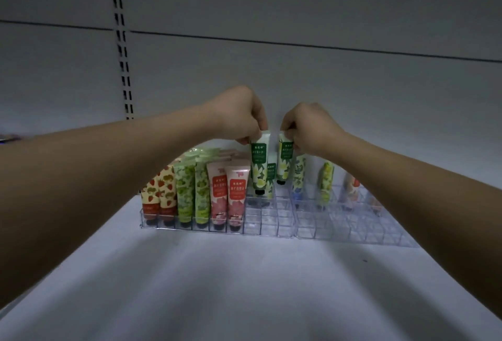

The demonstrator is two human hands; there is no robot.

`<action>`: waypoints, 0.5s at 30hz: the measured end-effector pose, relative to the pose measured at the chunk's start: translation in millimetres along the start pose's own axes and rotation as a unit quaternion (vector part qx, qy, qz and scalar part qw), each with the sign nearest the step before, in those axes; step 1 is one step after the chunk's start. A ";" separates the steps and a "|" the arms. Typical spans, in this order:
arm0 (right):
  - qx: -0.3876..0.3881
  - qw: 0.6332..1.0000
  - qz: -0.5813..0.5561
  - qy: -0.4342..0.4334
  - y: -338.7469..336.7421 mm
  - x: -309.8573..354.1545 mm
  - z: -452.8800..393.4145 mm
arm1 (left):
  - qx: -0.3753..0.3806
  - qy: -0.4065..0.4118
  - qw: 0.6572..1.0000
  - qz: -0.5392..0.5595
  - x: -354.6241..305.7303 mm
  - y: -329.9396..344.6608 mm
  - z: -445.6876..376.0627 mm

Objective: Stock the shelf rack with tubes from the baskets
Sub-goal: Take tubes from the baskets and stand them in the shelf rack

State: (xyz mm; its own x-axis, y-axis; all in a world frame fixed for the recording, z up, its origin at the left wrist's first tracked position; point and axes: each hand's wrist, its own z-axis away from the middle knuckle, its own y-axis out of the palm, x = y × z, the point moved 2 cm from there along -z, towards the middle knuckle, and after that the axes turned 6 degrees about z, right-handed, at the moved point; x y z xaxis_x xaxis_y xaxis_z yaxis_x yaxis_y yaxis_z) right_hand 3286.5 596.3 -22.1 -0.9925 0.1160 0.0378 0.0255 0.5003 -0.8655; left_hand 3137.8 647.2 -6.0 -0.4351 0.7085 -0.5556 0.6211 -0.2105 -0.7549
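Clear acrylic, split into small square cells, makes up the shelf rack (271, 221) standing on a white shelf (244, 286) in the head view. Its left columns are full: strawberry-print tubes (159, 194), light-green tubes (193, 191) and pink tubes (229, 191) stand cap-down. Further right, a few tubes stand apart in the back cells, and the front cells hold nothing.

The left hand (239, 115) pinches the flat crimped top of a green-and-white tube (259, 166), caps hanging just above the cells. The right hand (307, 126) pinches the top of a yellow-flowered tube (285, 161) the same way, beside the first. No baskets are in view.

The tubes look light and soft-walled, likely to dent if squeezed at the middle; the stiff crimp is the sound place to hold. Each dark cap probably needs lining up over 1 cell before lowering, since the glossy plastic may slip.
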 end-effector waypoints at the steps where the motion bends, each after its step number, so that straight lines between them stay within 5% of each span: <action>1: 0.005 1.000 -0.002 0.002 -0.3 1.3 -1.5 | -0.003 -0.001 1.000 -0.024 -0.4 0.5 -0.5; 15: -0.019 1.000 -0.003 -0.010 4.2 -3.7 6.2 | -0.059 0.003 0.990 -0.126 2.9 13.0 1.4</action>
State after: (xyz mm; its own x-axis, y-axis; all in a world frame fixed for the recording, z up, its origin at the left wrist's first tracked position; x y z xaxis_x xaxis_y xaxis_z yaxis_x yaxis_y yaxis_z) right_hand 3289.6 592.6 -29.0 -0.9948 0.0965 0.0333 0.0234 0.5329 -0.8458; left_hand 3143.7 645.5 -17.9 -0.5820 0.7327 -0.3528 0.5658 0.0532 -0.8228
